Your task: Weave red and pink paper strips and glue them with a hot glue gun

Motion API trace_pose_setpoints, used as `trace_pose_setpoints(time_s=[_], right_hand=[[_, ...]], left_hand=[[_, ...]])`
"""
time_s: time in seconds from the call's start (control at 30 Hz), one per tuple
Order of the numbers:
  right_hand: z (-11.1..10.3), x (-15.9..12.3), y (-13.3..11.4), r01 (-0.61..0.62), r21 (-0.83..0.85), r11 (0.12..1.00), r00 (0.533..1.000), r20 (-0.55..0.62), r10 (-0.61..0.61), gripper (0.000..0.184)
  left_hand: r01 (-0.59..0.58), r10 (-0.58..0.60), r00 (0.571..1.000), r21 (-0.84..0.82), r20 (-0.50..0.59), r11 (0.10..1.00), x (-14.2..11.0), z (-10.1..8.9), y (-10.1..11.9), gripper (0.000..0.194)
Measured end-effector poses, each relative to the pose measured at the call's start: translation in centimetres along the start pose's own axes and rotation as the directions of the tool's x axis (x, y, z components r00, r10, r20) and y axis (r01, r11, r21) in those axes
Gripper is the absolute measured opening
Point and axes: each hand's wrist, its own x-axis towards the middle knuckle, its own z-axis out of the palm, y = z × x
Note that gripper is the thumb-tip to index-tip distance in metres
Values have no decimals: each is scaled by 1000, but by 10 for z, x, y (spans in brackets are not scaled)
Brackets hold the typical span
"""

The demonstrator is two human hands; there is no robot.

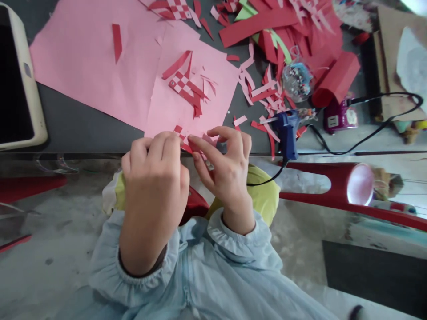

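Note:
A red and pink woven paper piece [179, 130] lies at the table's front edge, partly hidden by my fingers. My left hand [155, 171] is curled over its left side, back of the hand up, fingers bent and pressed together. From the other side my right hand [228, 162] pinches the paper with thumb and index finger, the other fingers bent above. Just beyond, a finished-looking woven paper fish [183, 86] with a small eye rests on a pink sheet [160, 113], thin paper slivers beside it.
A blue glue gun [288, 133] with a black cord lies to the right, near loose paper strips [267, 91] and a clear round container of pins [297, 80]. Red paper [336, 80] is heaped behind. At the left lies a phone [20, 80]. A purple container [340, 116] stands farther right.

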Motion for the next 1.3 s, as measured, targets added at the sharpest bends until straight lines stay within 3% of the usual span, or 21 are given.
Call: trace_pose_setpoints(time_s=[0.37, 0.67, 0.8, 0.97, 1.3], right_hand=[[-1, 4, -6, -72, -4, 997, 993, 96, 72, 28], [-1, 5, 7, -76, 181, 981, 997, -7, 78, 29], [-4, 5, 10, -134, 116, 984, 991, 30, 131, 30], [-1, 5, 4, -91, 50, 995, 994, 62, 88, 29], [4, 4, 10, -101, 142, 985, 994, 61, 94, 33]], left_hand=[[2, -4, 999, 41, 44, 999, 1, -2, 0, 33], [-1, 0, 999, 22, 42, 1000, 1, -3, 1, 33], [-18, 18, 999, -5, 28, 1000, 1, -3, 0, 35], [4, -4, 999, -9, 41, 1000, 1, -4, 0, 34], [3, -3, 999, 3, 39, 1000, 1, -4, 1, 32]])
